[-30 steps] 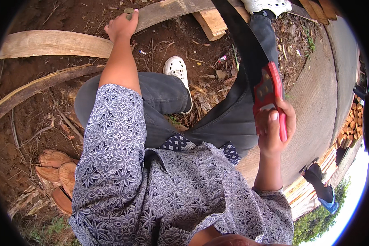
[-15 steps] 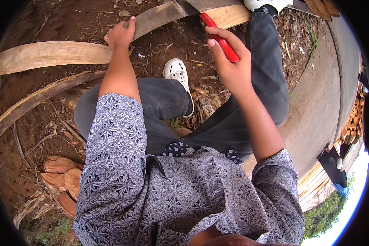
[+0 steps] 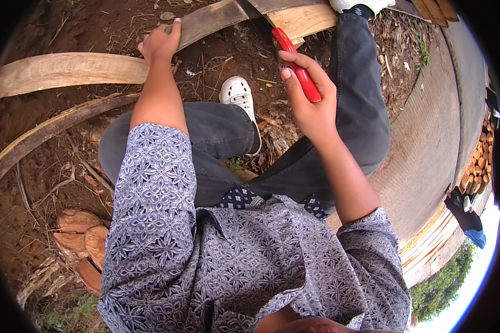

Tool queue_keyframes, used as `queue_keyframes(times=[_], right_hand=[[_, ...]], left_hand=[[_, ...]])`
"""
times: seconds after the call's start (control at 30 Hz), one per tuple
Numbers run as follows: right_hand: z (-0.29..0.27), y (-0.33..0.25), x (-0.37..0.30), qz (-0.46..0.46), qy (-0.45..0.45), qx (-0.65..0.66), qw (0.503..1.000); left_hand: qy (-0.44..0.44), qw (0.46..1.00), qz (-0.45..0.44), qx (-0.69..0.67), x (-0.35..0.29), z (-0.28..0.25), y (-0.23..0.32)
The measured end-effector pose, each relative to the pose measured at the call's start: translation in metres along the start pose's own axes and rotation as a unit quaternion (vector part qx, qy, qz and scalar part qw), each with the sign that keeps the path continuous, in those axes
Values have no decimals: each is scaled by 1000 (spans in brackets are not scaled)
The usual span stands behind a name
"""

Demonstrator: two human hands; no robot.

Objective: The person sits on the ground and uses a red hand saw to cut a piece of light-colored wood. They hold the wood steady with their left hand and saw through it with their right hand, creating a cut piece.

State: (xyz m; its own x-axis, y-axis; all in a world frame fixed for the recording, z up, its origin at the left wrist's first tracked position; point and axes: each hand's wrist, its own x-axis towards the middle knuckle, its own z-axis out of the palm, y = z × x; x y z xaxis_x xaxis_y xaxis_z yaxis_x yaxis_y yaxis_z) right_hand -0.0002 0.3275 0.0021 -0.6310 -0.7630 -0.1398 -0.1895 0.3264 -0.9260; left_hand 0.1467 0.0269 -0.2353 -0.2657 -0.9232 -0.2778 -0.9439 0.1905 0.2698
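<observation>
My right hand (image 3: 315,105) is closed around the red handle of a saw (image 3: 296,64). Its dark blade runs up and left across a long wooden board (image 3: 214,23), beside a paler wooden stretch (image 3: 303,21); the cutting edge is hard to make out. My left hand (image 3: 160,43) grips the board left of the blade, thumb pointing away from me and fingertips partly hidden. Left of that hand the board's light face (image 3: 72,69) continues toward the picture's edge.
A curved bark-edged strip (image 3: 55,125) lies on the dirt at left, above several cut wood pieces (image 3: 79,236). My white shoes (image 3: 238,94) rest on the ground near the board. A grey paved strip (image 3: 428,133), stacked wood (image 3: 479,161) and part of another person (image 3: 465,213) are at right.
My right hand has drawn the saw handle a little toward me. My left hand stays on the board, and the whole view has shifted slightly.
</observation>
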Motion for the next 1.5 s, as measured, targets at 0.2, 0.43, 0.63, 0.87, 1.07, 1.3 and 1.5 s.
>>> queue_keyframes(times=[0.2,0.43,0.63,0.87,1.07,1.3,1.5], right_hand=[[-15,3,-20,-23,-18,-45,999],[-56,-39,-47,53,-4,-23,998],[14,31,63,-2,-9,21,1000],[18,59,46,-4,-32,46,998],[6,92,27,-18,-50,27,998],[-2,47,-4,41,-50,-12,998],[-25,-4,-26,43,-15,-26,999]], left_hand=[[-23,1000,7,0,-1,-4,7],[48,998,36,6,1,-7,-10],[24,999,38,12,0,-8,13],[72,997,34,21,1,-8,-4],[25,999,22,21,-7,-22,18],[22,999,19,24,-2,-14,6],[43,999,8,9,-28,-54,27]])
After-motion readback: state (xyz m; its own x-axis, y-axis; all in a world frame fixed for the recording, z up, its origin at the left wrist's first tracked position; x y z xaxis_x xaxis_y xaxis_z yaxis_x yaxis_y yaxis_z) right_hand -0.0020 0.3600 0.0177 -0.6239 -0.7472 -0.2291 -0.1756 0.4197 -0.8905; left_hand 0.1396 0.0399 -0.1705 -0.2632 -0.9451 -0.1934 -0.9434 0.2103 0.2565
